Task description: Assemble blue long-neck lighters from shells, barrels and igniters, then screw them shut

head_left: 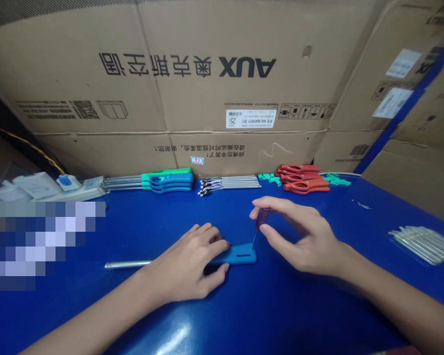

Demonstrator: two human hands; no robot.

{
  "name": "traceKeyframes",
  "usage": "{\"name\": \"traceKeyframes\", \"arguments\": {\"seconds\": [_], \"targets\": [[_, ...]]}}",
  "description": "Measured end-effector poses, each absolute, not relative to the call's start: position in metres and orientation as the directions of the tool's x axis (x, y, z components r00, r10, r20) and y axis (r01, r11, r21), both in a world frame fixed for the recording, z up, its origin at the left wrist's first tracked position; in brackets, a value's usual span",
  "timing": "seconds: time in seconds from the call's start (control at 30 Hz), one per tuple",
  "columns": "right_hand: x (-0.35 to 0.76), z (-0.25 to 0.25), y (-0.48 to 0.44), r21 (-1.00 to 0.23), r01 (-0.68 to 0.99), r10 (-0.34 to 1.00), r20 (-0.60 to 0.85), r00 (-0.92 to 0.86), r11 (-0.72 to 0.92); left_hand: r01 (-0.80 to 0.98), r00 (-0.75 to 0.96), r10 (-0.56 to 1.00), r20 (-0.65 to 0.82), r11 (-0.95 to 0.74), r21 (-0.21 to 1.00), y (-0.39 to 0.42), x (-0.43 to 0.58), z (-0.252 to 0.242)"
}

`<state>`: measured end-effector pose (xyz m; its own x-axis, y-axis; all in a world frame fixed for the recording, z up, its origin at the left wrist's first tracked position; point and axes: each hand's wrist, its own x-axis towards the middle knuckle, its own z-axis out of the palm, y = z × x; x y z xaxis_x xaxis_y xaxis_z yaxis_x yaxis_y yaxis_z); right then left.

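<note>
A blue lighter-like tool (239, 255) with a long metal tube (128, 264) lies on the blue table, its tube pointing left. My left hand (198, 264) holds it down, fingers and thumb around the blue handle. In my right hand (294, 234) is a small screwdriver (262, 218) with a reddish-purple handle, pinched between thumb and fingers. The screwdriver's thin shaft slants down, and its tip meets the right end of the blue handle.
Blue and green handled tools (170, 180), metal tubes with wires (240, 182), orange-red handles (305, 185) and small green pieces (336, 179) line the cardboard wall (200, 103). Thin rods (425, 242) lie right; a power strip (92, 187) sits left.
</note>
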<state>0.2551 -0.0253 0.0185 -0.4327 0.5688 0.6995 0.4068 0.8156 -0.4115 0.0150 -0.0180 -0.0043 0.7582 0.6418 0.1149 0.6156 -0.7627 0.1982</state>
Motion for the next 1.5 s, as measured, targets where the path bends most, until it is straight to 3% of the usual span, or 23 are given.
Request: {"name": "traceKeyframes", "arguments": {"seconds": [0.33,0.53,0.6,0.7,0.77,0.87,1.0,1.13,1.2,1.23,1.33,1.5], "targets": [[0.258,0.022,-0.024,-0.327,0.535,0.583,0.690,-0.428,0.779,0.615,0.759,0.640,0.117,-0.765,0.193,-0.018,0.015,-0.003],[0.254,0.030,-0.021,-0.317,0.657,0.661,0.649,-0.377,0.684,0.606,0.765,0.632,0.123,-0.771,0.194,-0.016,0.016,-0.004],[0.251,0.043,-0.018,-0.315,0.684,0.717,0.540,-0.441,0.658,0.607,0.766,0.632,0.120,-0.772,0.191,-0.016,0.016,-0.004],[0.245,0.074,-0.015,-0.260,0.804,0.844,0.205,-0.495,0.535,0.612,0.765,0.635,0.109,-0.769,0.185,-0.016,0.016,-0.004],[0.241,0.095,-0.017,-0.106,0.874,0.880,0.033,-0.473,0.474,0.612,0.766,0.634,0.103,-0.769,0.185,-0.016,0.015,-0.005],[0.236,0.119,-0.022,0.117,0.847,0.853,-0.125,-0.506,0.519,0.608,0.769,0.631,0.103,-0.772,0.187,-0.016,0.015,-0.005],[0.234,0.134,-0.023,0.093,0.793,0.771,-0.326,-0.547,0.602,0.616,0.768,0.634,0.093,-0.770,0.166,-0.020,0.015,0.000],[0.233,0.135,-0.020,0.034,0.802,0.767,-0.318,-0.557,0.596,0.611,0.783,0.620,0.050,-0.782,0.123,-0.019,0.024,0.010],[0.232,0.133,-0.019,0.035,0.792,0.767,-0.279,-0.578,0.609,0.595,0.786,0.615,0.067,-0.781,0.187,-0.012,0.033,0.013],[0.231,0.132,-0.019,0.054,0.783,0.765,-0.263,-0.588,0.620,0.576,0.783,0.617,0.083,-0.768,0.280,-0.007,0.039,0.012],[0.228,0.131,-0.020,0.114,0.735,0.735,-0.249,-0.631,0.669,0.300,0.749,0.641,0.169,-0.555,0.776,0.011,0.059,0.005],[0.222,0.131,-0.026,0.162,0.679,0.696,-0.238,-0.677,0.716,0.091,0.708,0.672,0.219,-0.394,0.915,0.027,0.079,-0.014]]}}
